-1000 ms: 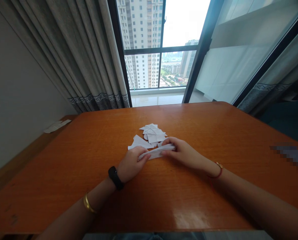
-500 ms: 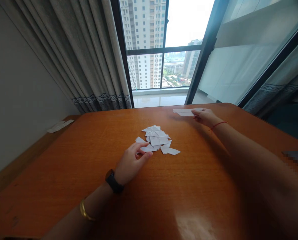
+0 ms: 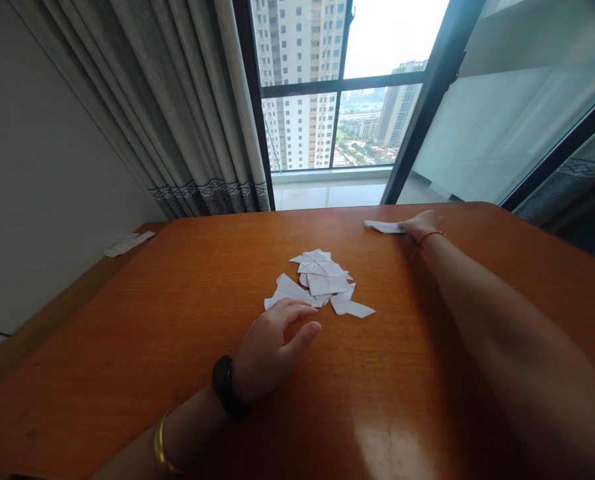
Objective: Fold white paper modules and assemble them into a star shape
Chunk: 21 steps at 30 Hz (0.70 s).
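A loose heap of folded white paper pieces lies mid-table. My left hand hovers at its near left side, thumb and fingers apart, holding nothing. Its fingertips overlap the view of a paper piece at the heap's left edge; whether they touch it I cannot tell. At the far right of the table, my right hand is beside a flat, folded strip of white paper. The thumb meets the strip's right end, while the fingers stretch away to the right.
The brown wooden table runs toward a window. Grey curtains hang behind it on the left. More white paper lies on the ledge at the left.
My right hand has moved right with the paper strip, which now rests near the table's far edge, and its fingers have spread. My left hand has drawn slightly back from the heap, opening wider.
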Tool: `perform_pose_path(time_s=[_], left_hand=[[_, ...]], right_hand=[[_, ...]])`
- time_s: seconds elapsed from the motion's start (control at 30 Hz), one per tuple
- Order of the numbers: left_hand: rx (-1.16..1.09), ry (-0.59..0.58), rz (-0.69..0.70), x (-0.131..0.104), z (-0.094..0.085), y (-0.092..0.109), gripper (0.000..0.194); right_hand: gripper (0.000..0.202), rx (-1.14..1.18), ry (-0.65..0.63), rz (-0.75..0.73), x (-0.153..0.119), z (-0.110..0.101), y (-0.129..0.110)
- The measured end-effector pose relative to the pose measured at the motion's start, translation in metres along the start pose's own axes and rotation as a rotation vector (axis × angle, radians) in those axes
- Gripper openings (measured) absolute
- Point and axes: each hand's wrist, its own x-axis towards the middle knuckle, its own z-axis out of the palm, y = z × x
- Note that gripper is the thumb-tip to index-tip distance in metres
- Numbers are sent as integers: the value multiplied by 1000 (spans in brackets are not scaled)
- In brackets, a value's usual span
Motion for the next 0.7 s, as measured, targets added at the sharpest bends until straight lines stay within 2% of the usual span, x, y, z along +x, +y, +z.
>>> perform_pose_path(time_s=[0.07, 0.13, 0.17, 0.23, 0.3, 0.4, 0.47, 0.57, 0.7], left_hand=[[20, 10, 13, 0, 0, 0, 26], [37, 21, 21, 2, 0, 0, 25], [46, 26, 24, 3, 1, -1, 24], [63, 35, 36, 4, 2, -2, 22], [83, 39, 49, 6, 3, -5, 21], [108, 55, 66, 8, 3, -9, 19], [106, 93, 75, 9, 1, -12, 18], [68, 152, 62, 12, -2, -15, 18], [34, 168, -4, 16, -2, -18, 20]], right_hand=[[46, -55, 97, 86, -5, -2, -11], [59, -72, 111, 114, -18, -1, -27], [60, -66, 69, 88, -27, 2, -37], [49, -19, -159, -30, -53, 13, -56], [46, 14, -319, -103, -84, 31, -74], [41, 65, -476, -84, -126, 58, -92], [30, 88, -498, -53, -142, 68, -99], [17, 131, -477, -13, -150, 65, -102], [23, 152, -460, -2, -152, 47, -102]])
